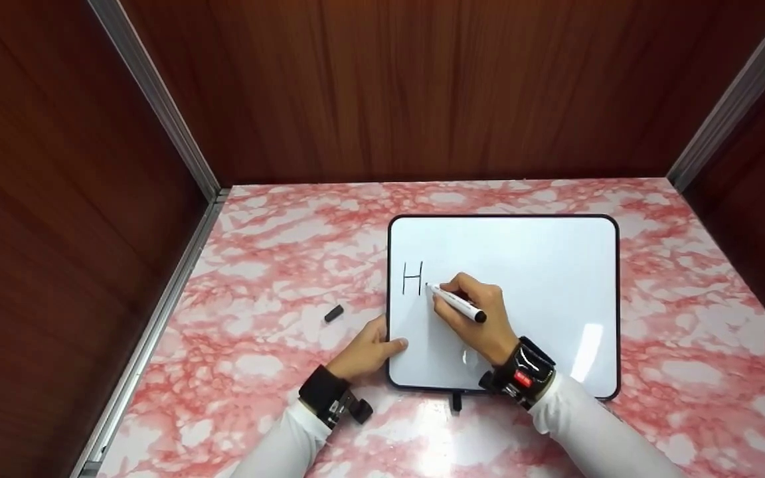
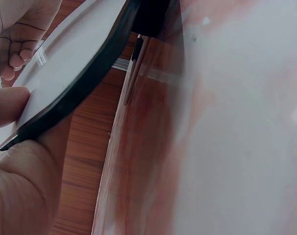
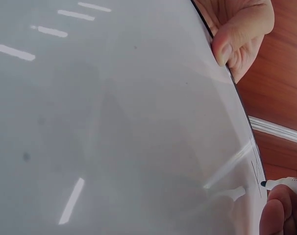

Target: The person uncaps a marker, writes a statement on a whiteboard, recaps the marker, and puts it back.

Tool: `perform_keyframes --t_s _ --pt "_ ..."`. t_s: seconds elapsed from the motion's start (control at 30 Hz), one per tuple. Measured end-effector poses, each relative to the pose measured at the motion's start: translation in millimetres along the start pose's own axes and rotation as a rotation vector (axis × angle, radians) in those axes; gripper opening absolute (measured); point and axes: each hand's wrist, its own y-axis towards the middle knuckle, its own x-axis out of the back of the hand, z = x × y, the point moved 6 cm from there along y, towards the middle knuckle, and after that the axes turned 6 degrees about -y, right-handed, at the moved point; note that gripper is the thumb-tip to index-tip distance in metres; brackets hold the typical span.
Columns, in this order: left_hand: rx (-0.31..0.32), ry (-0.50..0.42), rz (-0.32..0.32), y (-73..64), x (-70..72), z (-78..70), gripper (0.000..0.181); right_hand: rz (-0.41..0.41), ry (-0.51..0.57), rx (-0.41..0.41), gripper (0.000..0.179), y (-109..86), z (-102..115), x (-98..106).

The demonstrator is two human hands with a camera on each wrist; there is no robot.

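Observation:
A black-framed whiteboard (image 1: 522, 265) stands over the marbled table, its lower edge toward me, with a black letter H (image 1: 412, 277) drawn near its left side. My right hand (image 1: 482, 318) pinches a white marker (image 1: 457, 302) with a black end; its tip is right at the board, just right of the H. At the board's lower left edge my left hand (image 1: 369, 348) grips the frame, thumb on the white face and fingers behind it. In the left wrist view the thumb (image 2: 9, 105) lies over the board's rim.
A black marker cap (image 1: 334, 313) lies on the red-and-white marbled table (image 1: 256, 365), left of the board. A small black foot (image 1: 457, 401) shows below the board's lower edge. Dark wood panels (image 1: 396, 93) enclose the table at the back and sides.

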Motion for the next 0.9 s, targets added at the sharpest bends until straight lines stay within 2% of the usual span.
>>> perform_keyframes --t_s 0.47,0.7,0.9 --pt "0.005 -0.033 0.005 -0.7 -1.3 -0.7 0.047 0.011 -0.051 -0.002 0.011 -0.9 -4.3 -2.0" --pt "-0.008 -0.041 0.023 -1.4 -1.9 -0.9 0.046 -0.002 -0.062 0.024 0.011 -1.8 -5.1 1.4" --pt "-0.011 -0.025 0.014 -0.7 -1.4 -0.7 0.045 -0.014 -0.067 0.002 0.011 -2.9 -7.5 6.4"
